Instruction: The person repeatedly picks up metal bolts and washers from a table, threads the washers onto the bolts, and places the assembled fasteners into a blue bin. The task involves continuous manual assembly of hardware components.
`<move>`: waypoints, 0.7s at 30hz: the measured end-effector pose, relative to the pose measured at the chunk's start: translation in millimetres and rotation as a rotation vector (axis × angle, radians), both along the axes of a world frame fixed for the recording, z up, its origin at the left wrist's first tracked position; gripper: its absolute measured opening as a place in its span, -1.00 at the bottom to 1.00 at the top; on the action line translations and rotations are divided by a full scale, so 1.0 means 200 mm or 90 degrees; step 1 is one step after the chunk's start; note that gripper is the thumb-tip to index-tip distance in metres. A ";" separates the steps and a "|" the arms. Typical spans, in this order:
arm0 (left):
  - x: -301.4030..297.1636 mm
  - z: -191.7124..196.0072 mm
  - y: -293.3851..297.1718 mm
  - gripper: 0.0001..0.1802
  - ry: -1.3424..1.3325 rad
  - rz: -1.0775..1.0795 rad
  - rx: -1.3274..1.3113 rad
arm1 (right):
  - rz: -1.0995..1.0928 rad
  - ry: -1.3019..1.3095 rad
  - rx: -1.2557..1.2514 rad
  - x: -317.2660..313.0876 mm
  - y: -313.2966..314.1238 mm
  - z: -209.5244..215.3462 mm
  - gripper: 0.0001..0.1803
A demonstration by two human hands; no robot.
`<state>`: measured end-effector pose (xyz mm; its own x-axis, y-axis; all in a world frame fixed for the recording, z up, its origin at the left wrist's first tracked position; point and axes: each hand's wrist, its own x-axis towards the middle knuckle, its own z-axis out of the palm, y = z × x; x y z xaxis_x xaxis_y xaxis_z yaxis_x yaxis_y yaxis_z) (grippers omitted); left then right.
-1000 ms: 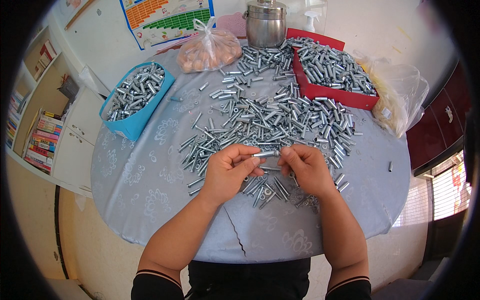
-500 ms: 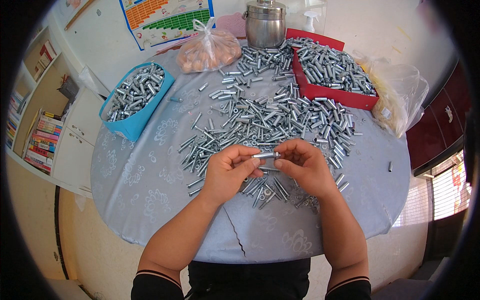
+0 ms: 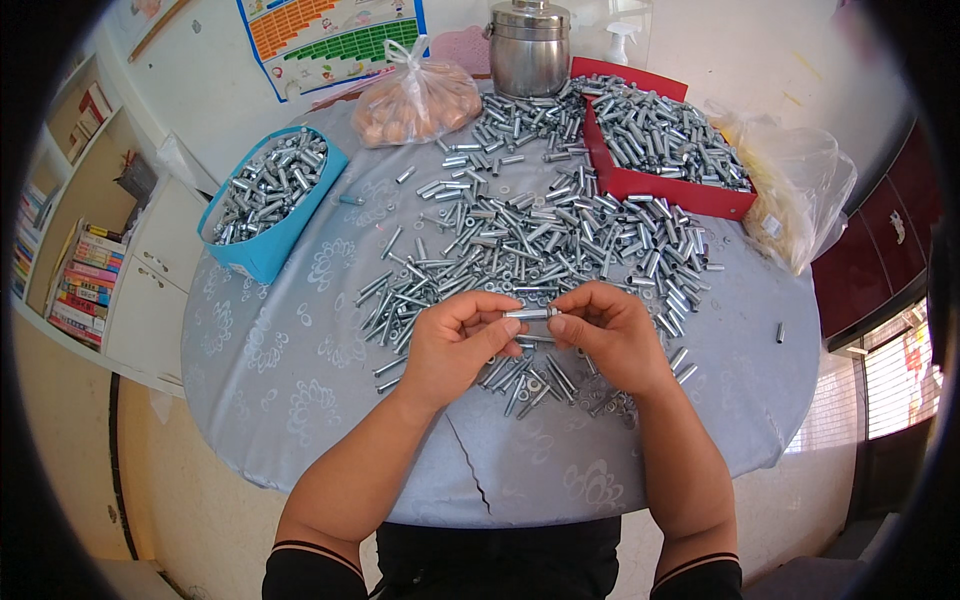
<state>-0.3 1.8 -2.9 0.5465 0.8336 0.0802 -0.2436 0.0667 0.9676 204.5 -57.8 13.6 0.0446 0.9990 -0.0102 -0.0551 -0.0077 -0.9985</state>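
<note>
— Two hands show in the head view, and we see both pinched on one small metal sleeve. Our left hand grips its left end between thumb and fingers, and our right hand grips its right end, so the two hands nearly meet over the near part of the round table.

— How many of those sleeves do we count on the cloth?

— Too many for us to count: one big loose heap of metal sleeves spreads from the table's middle down under our hands. The held sleeve hangs just above the heap's near edge, level and pointing left to right.

— And the containers?

— We count two filled with the same parts: one blue bin at the left edge and one red tray at the far right. Beyond them we see one steel pot at the far rim, one tied clear bag of brownish round things beside it, and one crumpled clear bag right of the tray. One stray sleeve lies alone near the right rim, well apart from the heap.
</note>
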 end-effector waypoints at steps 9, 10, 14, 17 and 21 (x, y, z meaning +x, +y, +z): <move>0.00 0.00 0.00 -0.78 -0.005 -0.017 0.020 | 0.038 0.054 0.006 0.02 0.00 -0.01 -0.85; 0.00 0.00 0.00 -0.78 -0.006 -0.017 0.024 | 0.039 0.056 0.005 0.02 0.00 -0.02 -0.85; 0.01 -0.02 0.00 -0.74 -0.013 -0.020 0.023 | 0.000 0.060 0.008 0.00 0.01 -0.01 -0.86; 0.01 0.01 -0.02 -0.73 0.006 -0.008 0.015 | -0.014 0.046 -0.004 0.01 0.00 0.00 -0.87; 0.01 0.03 -0.02 -0.74 -0.013 0.087 0.008 | 0.070 -0.011 -0.104 0.09 -0.03 0.10 -0.89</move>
<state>1.6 -1.6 2.4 0.4256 0.8992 0.1011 -0.2694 0.0193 0.9628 221.8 -64.1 32.9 -0.0630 0.9831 -0.1721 -0.0272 -0.1741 -0.9844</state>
